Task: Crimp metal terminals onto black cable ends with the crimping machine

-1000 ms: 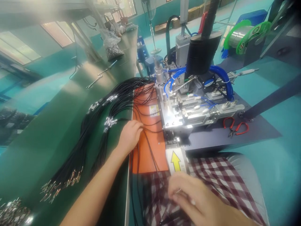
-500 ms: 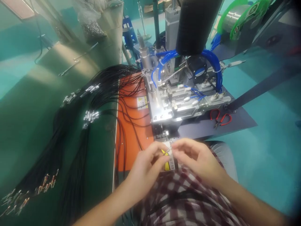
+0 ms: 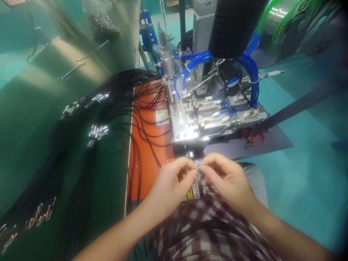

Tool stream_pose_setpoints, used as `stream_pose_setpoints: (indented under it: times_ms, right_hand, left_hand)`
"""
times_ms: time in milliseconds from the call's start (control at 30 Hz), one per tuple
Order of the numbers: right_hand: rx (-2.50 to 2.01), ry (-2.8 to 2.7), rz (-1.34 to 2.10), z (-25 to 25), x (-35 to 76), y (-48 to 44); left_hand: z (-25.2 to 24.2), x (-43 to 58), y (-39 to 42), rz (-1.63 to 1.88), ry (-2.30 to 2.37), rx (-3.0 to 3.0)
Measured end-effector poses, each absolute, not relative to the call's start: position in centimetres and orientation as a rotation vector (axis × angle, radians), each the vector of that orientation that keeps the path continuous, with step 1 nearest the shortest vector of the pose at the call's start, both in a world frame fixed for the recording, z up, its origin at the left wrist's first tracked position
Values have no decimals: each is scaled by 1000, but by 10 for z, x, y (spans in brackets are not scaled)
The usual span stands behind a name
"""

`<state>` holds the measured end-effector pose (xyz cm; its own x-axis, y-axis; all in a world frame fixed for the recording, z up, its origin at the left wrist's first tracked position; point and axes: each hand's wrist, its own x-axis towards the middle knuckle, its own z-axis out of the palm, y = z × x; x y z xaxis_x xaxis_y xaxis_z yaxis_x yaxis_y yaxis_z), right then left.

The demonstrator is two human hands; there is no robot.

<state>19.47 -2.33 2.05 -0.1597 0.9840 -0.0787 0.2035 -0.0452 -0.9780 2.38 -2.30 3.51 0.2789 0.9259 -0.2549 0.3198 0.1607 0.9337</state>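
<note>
My left hand (image 3: 174, 179) is closed in a pinch, thumb against forefinger, in front of the machine's near end. Facing it, my right hand (image 3: 228, 181) pinches too, its fingertips almost meeting the left ones. Between the two sets of fingertips shows a thin pale wire end (image 3: 199, 167); the fingers cover most of it. Just beyond the hands is a small metal fitting (image 3: 191, 154) at the edge of the machine (image 3: 187, 132). A yellow warning label (image 3: 192, 192) lies below the fingers, partly hidden.
Bundles of black cables (image 3: 114, 87) with shiny metal ends (image 3: 98, 133) spread over the green table (image 3: 114, 181) and an orange plate (image 3: 146, 152). Red-handled cutters (image 3: 252, 137) lie on the right. Blue hoses (image 3: 252, 79) and a green wire spool (image 3: 277, 18) stand behind.
Both hands have drawn closer, so their fingertips nearly meet at the wire end. The view has shifted slightly, moving the table and cables leftward.
</note>
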Motion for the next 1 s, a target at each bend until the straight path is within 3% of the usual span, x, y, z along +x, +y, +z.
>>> stream_pose_setpoints:
  times_ms: [300, 533, 767, 1000]
  right_hand:
    - [-1321, -1601, 976, 23, 199, -19]
    - [-1361, -1398, 1295, 25, 184, -16]
    - [-1248, -1243, 1555, 26, 186, -16]
    - [-1129, -1720, 732, 21, 185, -25]
  left_hand:
    - [33, 21, -28, 733, 1427, 1498]
    - [33, 21, -32, 743, 1500, 1822]
    - [33, 23, -31, 837, 1422, 1624]
    - [32, 28, -29, 797, 1414, 1808]
